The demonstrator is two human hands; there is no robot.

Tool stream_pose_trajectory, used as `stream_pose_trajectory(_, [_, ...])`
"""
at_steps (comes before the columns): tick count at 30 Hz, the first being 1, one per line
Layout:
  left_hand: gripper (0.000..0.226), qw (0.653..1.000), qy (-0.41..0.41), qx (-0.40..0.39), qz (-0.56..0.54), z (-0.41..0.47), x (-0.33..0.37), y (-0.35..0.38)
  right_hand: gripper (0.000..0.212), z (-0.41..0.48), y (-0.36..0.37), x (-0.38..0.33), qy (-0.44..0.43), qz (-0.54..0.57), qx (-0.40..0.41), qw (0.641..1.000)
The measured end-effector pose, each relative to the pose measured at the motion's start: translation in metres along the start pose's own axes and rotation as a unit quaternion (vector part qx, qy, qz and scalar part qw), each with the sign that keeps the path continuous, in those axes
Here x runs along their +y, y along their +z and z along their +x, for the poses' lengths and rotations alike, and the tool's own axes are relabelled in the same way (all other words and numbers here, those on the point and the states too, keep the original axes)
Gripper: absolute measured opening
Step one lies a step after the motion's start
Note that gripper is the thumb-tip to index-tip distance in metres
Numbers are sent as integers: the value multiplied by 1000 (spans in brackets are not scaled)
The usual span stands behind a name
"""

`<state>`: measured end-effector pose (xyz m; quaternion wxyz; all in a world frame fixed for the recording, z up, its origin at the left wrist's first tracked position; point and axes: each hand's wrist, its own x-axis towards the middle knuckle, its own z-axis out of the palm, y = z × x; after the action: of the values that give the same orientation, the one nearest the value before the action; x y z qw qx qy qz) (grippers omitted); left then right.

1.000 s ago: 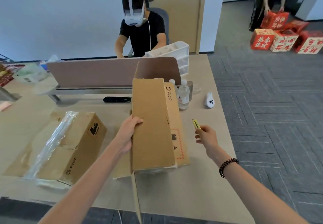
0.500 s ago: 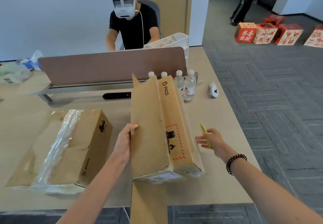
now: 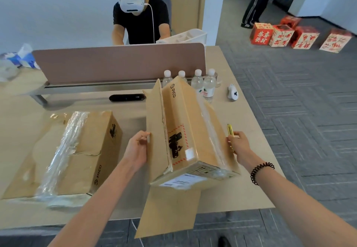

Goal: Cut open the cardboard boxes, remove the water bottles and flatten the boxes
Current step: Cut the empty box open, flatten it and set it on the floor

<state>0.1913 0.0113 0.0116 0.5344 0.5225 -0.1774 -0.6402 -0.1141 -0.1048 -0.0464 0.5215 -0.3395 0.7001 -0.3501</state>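
Over the table (image 3: 251, 189), box (image 3: 193, 131) between left hand (image 3: 137, 150) gripping it, right hand (image 3: 238, 144) pinching cutter (image 3: 230, 130)

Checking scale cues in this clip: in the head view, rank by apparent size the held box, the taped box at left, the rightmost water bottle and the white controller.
Held box and taped box: largest, look alike; the held one is nearer, so unranked.
Water bottle.
White controller, smallest.

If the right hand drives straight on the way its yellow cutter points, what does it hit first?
Probably the rightmost water bottle, with the cutter passing close beside the held box along its taped side; depth is unclear.
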Motion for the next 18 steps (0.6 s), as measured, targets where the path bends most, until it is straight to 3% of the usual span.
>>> stream_pose_trajectory(4, [30, 999, -31, -2, 30, 1, -11, -5, 13, -3, -10, -9, -47, -17, 26, 998])
stream_pose_trajectory(11, [38, 991, -55, 105, 65, 3, -28, 1, 10, -16, -13, -9, -79, -28, 5, 996])
stream_pose_trajectory(18, [69, 972, -88, 181, 123, 4, -43, -16, 5, -26, -5, -7, -140, -101, -17, 985])
